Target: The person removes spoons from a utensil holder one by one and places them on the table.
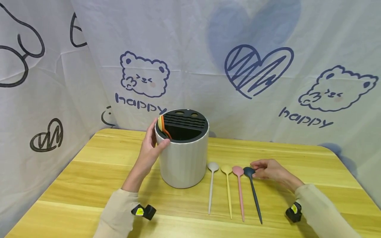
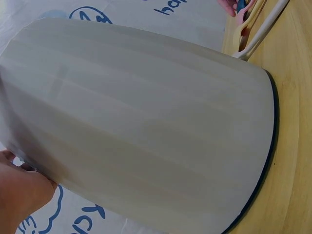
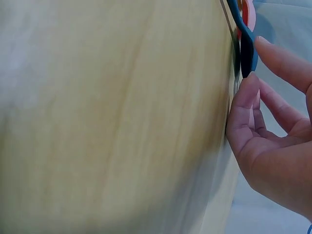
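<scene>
Four spoons [image 1: 226, 170] lie beside the holder [image 1: 184, 163] on the tabletop [image 1: 89, 185]. Our left hand [image 1: 150, 147] holds its rim; our right hand [image 1: 271, 170], grip narrowly parted, meets the navy spoon [image 1: 249, 171]. Pickup seems in hand, calling for a pinch.

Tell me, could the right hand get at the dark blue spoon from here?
Very likely yes: the right hand is right at the head of the dark blue spoon, and nothing shows in the way.
</scene>
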Demonstrator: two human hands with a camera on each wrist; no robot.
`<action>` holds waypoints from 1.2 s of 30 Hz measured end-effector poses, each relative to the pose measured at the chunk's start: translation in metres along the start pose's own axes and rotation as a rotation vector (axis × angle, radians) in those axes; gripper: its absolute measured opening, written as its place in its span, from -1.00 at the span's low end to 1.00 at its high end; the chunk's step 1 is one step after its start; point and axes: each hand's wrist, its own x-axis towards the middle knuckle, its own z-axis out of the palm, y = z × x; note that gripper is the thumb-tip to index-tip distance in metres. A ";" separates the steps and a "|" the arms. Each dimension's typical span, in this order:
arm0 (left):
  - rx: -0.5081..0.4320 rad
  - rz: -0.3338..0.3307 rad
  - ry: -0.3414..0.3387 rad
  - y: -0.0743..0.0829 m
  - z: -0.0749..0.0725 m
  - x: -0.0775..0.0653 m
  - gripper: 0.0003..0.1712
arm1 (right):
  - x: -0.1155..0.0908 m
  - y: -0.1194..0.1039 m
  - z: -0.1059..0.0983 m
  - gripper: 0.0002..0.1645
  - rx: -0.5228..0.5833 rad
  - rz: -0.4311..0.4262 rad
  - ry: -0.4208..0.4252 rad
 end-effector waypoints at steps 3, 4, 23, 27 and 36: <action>0.005 -0.002 0.002 0.000 0.000 -0.001 -0.03 | 0.000 0.001 -0.001 -0.32 0.003 -0.005 0.004; 0.006 -0.002 0.003 0.000 0.000 -0.001 -0.03 | 0.000 0.001 -0.001 -0.32 0.004 -0.006 0.004; -0.013 0.022 -0.001 -0.003 0.003 0.000 0.01 | -0.003 -0.007 -0.006 -0.49 0.045 -0.045 0.065; -0.009 0.017 0.003 -0.003 0.002 -0.001 0.01 | -0.005 -0.023 -0.004 -0.46 0.035 -0.103 0.092; -0.006 0.019 0.006 -0.002 0.001 -0.002 0.02 | -0.019 -0.087 0.011 -0.44 0.011 -0.291 0.033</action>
